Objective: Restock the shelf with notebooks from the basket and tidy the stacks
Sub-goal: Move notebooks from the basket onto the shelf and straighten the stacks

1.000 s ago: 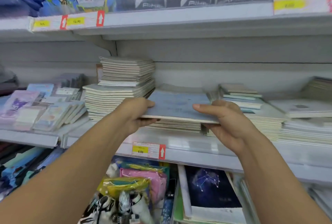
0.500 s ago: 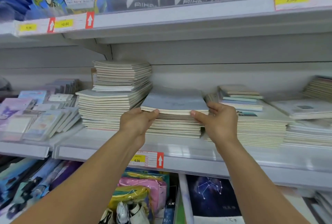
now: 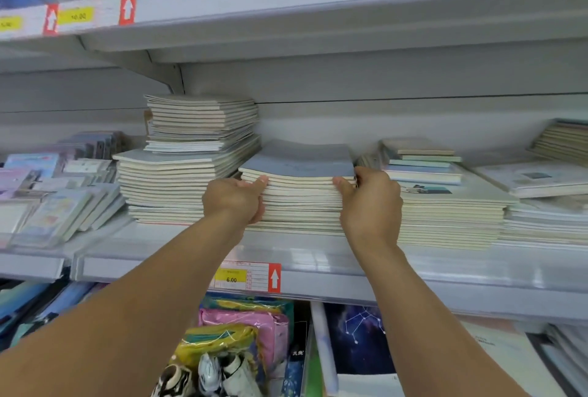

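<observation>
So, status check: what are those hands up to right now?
Left hand and right hand grip the middle stack of blue-covered notebooks from both sides. Stack sits on the white shelf. Taller notebook pile close on its left.

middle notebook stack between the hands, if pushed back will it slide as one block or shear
The middle notebook stack would probably shear: it is many loose thin books with uneven edges. The left hand and right hand bracing its sides should help. The top cover bows, suggesting floppy books.
</observation>
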Demonstrator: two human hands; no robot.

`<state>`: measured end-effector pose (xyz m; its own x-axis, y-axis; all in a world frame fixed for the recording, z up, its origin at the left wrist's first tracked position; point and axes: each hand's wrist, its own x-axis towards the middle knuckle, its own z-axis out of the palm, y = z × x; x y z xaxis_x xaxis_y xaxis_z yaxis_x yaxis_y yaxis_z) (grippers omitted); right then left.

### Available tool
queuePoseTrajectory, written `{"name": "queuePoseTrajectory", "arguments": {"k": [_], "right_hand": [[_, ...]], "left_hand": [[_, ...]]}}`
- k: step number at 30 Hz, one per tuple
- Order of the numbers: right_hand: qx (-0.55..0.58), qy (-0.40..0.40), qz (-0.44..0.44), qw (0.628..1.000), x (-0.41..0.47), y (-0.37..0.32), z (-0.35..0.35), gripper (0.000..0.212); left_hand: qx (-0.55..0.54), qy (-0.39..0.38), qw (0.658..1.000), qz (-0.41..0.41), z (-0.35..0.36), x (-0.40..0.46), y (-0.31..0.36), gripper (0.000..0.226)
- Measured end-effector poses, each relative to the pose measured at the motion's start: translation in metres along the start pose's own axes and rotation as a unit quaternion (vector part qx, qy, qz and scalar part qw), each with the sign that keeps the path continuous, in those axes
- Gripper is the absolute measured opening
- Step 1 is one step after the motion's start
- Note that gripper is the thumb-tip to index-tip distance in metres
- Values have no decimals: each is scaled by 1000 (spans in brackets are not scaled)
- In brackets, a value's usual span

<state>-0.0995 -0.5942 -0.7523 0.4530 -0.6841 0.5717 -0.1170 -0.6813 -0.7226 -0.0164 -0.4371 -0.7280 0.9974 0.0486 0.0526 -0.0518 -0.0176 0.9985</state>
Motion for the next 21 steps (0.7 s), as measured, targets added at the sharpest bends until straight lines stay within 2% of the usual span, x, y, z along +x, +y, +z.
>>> {"name": "queuePoseTrajectory", "arguments": {"k": [2,3,5,6,7,9,10,12,13,15,16,17,18,19,21], "right_hand": [[-46,32,-33,998,-14,-14,-5,26],[-35,55,-54,996,-21,-23,-8,29],[39,100,-127,986,-38,-44,-12,20],[86,89,-163,979,-50,-52,-8,15],[139,50,-190,971,-66,-59,-1,18],[241,-94,-206,944,-108,-63,21,31],[268,-182,-206,924,-133,-61,32,34],[246,-325,-216,888,-183,-50,55,38],[222,-372,-204,878,-206,-42,67,40],[165,-459,-122,864,-248,-16,94,44],[137,-521,-69,840,-271,3,107,42],[93,-597,-26,797,-296,26,117,38],[21,-674,-9,739,-324,50,123,31],[-71,-727,-23,683,-352,75,126,34],[-205,-774,-71,596,-400,122,129,73]], "left_hand": [[37,-27,999,4,-9,-3,5,30],[68,-44,997,19,-17,-8,6,33],[179,-75,976,96,-44,-23,-1,35],[244,-94,953,151,-61,-34,-7,31],[297,-119,926,199,-80,-46,-16,24],[339,-171,884,272,-122,-68,-38,8],[351,-178,870,298,-145,-80,-51,7],[376,-164,849,333,-186,-98,-79,19],[397,-157,844,323,-206,-104,-94,19],[465,-175,839,219,-247,-116,-123,15],[514,-218,816,152,-263,-120,-133,16],[570,-271,770,95,-274,-123,-138,19],[611,-318,723,49,-281,-124,-141,24],[633,-348,692,22,-285,-125,-142,28],[637,-363,679,31,-283,-122,-145,33]]}}
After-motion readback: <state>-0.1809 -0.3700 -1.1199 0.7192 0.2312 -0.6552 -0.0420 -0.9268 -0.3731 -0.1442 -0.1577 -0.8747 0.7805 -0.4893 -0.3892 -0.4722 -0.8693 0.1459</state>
